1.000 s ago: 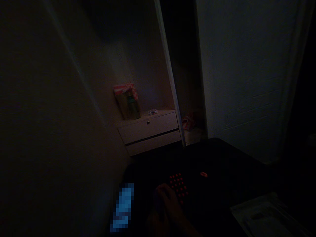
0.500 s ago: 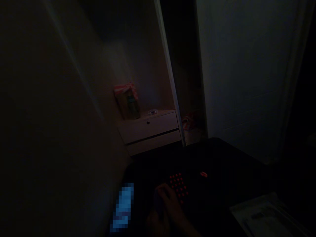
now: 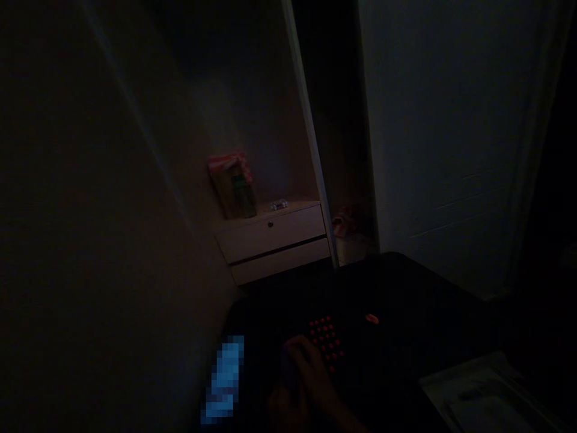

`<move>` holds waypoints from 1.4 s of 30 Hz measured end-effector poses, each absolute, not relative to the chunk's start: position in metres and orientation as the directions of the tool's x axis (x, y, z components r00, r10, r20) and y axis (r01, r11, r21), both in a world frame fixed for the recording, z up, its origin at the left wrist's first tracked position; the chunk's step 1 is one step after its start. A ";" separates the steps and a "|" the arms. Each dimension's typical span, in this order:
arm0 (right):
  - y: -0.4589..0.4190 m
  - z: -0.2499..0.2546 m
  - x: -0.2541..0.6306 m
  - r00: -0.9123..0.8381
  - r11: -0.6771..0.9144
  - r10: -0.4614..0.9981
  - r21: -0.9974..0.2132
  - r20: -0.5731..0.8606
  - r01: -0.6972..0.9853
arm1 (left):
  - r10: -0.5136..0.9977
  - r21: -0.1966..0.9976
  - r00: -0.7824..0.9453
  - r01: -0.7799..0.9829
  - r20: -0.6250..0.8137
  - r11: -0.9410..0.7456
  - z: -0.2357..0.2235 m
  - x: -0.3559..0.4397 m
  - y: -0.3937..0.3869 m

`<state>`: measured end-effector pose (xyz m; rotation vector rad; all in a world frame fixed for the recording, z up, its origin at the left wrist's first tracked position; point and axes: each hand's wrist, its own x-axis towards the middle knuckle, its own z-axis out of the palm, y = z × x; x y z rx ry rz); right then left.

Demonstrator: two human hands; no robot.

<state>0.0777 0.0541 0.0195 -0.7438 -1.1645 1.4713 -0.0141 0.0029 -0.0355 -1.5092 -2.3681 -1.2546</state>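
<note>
The scene is very dark. My right hand (image 3: 310, 364) is curled round a dark, bluish object (image 3: 288, 364) whose kind I cannot make out. Just below it, my left hand (image 3: 285, 402) is closed at the lower end of that same object. Both hands are close together near the bottom middle of the view. Beside my right hand glow the red-lit keys (image 3: 326, 337) of what looks like a keyboard or keypad. A blurred-out bright blue screen (image 3: 224, 380) lies to the left of my hands.
A small reddish light (image 3: 372, 319) glows on the dark tabletop (image 3: 387, 276). A pale flat sheet or packet (image 3: 487, 385) lies at right. Behind stand drawers (image 3: 279, 243) bearing a green jar (image 3: 244, 198) and a red-striped bag (image 3: 228, 162). A pale panel (image 3: 442, 132) rises at right.
</note>
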 end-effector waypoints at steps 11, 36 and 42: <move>0.052 0.024 0.079 -0.245 0.040 0.960 -0.935 0.133 -0.352 | 0.707 0.596 -0.546 0.773 0.449 0.219 -0.035 -0.009 0.001; 0.052 0.024 0.080 -0.234 0.039 0.964 -0.934 0.129 -0.355 | 0.716 0.614 -0.523 0.771 0.463 0.166 -0.028 -0.007 0.000; 0.052 0.022 0.079 -0.241 0.034 0.961 -0.928 0.132 -0.371 | 0.708 0.619 -0.541 0.763 0.455 0.185 -0.024 -0.007 0.000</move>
